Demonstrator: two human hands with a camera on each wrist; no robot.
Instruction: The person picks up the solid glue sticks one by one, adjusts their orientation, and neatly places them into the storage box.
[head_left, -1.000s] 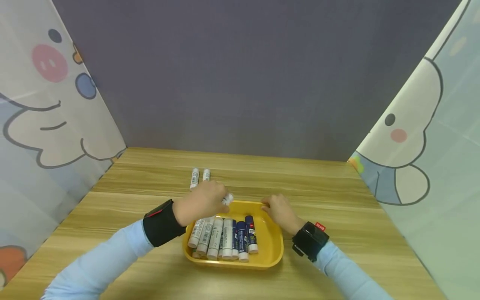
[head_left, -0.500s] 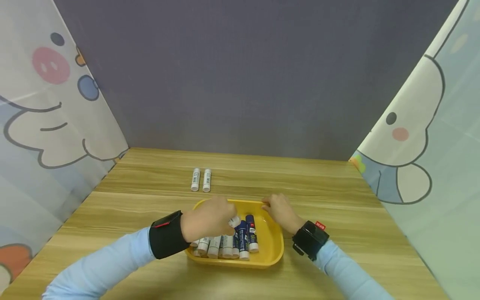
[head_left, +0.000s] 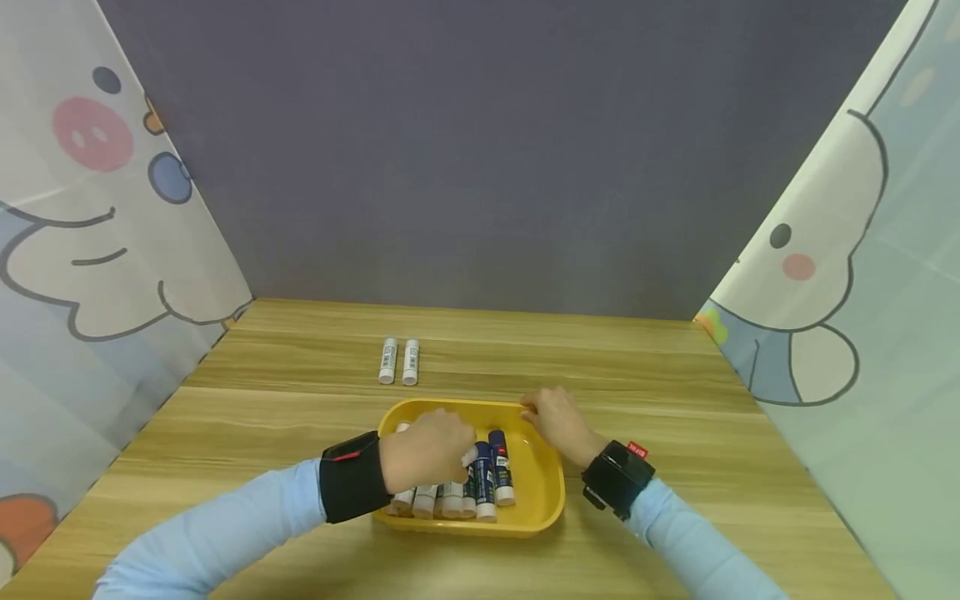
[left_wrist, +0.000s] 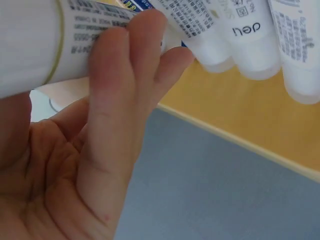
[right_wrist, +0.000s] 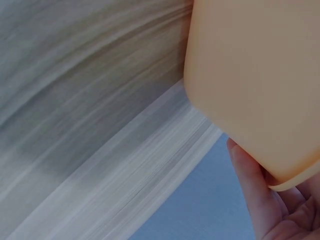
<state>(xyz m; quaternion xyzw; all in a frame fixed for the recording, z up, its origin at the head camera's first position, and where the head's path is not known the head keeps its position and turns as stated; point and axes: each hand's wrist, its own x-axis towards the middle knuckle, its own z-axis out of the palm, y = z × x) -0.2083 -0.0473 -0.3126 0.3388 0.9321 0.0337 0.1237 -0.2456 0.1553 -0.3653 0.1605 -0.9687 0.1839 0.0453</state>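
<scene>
Left hand (head_left: 426,454) pinched a glue stick (left_wrist: 30,47) over the yellow tray (head_left: 542,492); right hand's (head_left: 558,425) grip clasped the far rim. Stick could slip, scattering neighbours.

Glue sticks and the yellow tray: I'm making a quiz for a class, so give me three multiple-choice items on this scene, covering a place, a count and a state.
1. Where does the tray sit?
A. on the wooden table
B. on a shelf
C. on the floor

2. How many glue sticks lie on the table outside the tray?
A. none
B. two
C. five

3. What is the left hand doing?
A. lying flat on the table
B. gripping a glue stick over the tray
C. pointing at the wall

Answers:
1 A, the tray rests on the wood.
2 B, a pair lies side by side beyond the tray.
3 B, the wrist view shows fingers curled around a tube.
</scene>
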